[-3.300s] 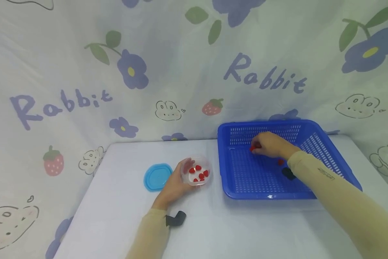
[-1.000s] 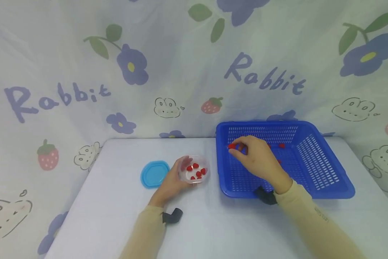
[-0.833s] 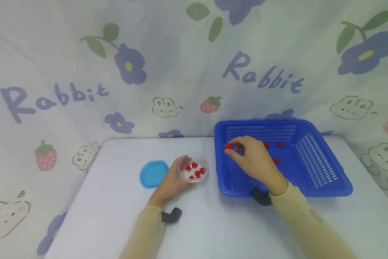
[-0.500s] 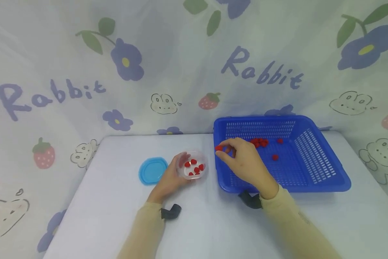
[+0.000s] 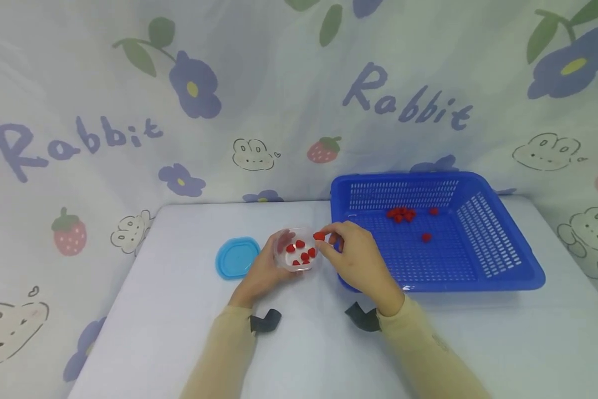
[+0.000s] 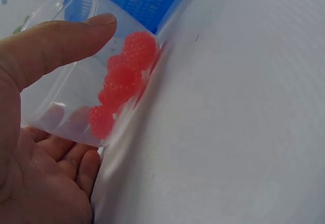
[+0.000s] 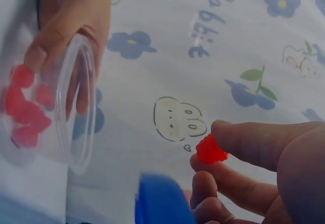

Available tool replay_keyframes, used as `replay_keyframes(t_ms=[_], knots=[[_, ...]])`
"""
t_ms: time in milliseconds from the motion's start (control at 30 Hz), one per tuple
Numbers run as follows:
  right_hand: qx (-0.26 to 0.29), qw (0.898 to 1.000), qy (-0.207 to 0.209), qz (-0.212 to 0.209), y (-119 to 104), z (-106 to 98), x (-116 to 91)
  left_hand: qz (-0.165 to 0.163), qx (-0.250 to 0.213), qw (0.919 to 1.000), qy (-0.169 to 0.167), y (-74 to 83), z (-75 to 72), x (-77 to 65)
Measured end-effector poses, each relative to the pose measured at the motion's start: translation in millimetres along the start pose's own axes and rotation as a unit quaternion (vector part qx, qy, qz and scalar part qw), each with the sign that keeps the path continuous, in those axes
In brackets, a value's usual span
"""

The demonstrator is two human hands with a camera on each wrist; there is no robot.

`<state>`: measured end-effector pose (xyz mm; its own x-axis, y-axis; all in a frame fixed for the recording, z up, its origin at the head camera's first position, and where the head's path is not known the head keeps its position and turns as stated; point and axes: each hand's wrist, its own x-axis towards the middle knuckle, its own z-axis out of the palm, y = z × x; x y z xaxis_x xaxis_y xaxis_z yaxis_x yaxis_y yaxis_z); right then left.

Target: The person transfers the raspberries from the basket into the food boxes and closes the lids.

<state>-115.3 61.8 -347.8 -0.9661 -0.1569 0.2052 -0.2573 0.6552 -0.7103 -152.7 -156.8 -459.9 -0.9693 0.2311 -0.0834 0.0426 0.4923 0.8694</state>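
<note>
My left hand [image 5: 265, 273] grips a clear plastic tub [image 6: 61, 89] from its left side, thumb on the near wall and fingers behind. Inside the tub lie several red raspberries [image 6: 122, 79]. Between thumb and forefinger my right hand [image 5: 357, 259] pinches one more raspberry [image 7: 212, 150]. In the head view that raspberry is right at the tub's right rim; the right wrist view shows it apart from the tub's opening. The tub stands on the white table, its bottom close to the cloth in the left wrist view.
A blue plastic basket [image 5: 438, 285] stands on the right of the table, with a cluster of raspberries [image 5: 401, 214] near its back wall and two lying apart. Left of the tub lies a light blue lid [image 5: 237, 259]. A patterned curtain [image 5: 279, 83] hangs behind the table.
My right hand has picked a raspberry from the basket and carried it left, over the basket's side to the tub. The left hand keeps its hold on the tub.
</note>
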Motion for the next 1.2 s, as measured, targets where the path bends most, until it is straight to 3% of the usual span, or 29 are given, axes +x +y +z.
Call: replay_keyframes(t_ms=[500, 633, 900, 1200], knots=[[-0.006, 1.0, -0.01, 0.013, -15.2, 36.9, 5.2, -0.009, -0.004, 0.9999, 0.006, 2.6, -1.7, -3.3], [-0.003, 1.0, -0.002, -0.003, -18.0, 43.9, 7.0, -0.006, 0.007, 0.9999, 0.011, 1.8, -1.7, -2.0], [-0.021, 0.999, 0.028, -0.037, -21.6, 64.9, 8.2, 0.029, 0.017, 0.9994, 0.005, 0.2, -2.5, 0.7], [-0.033, 0.997, 0.047, -0.06, -16.7, 90.7, 6.3, 0.098, 0.021, 0.9949, 0.006, -0.8, -3.7, 1.1]])
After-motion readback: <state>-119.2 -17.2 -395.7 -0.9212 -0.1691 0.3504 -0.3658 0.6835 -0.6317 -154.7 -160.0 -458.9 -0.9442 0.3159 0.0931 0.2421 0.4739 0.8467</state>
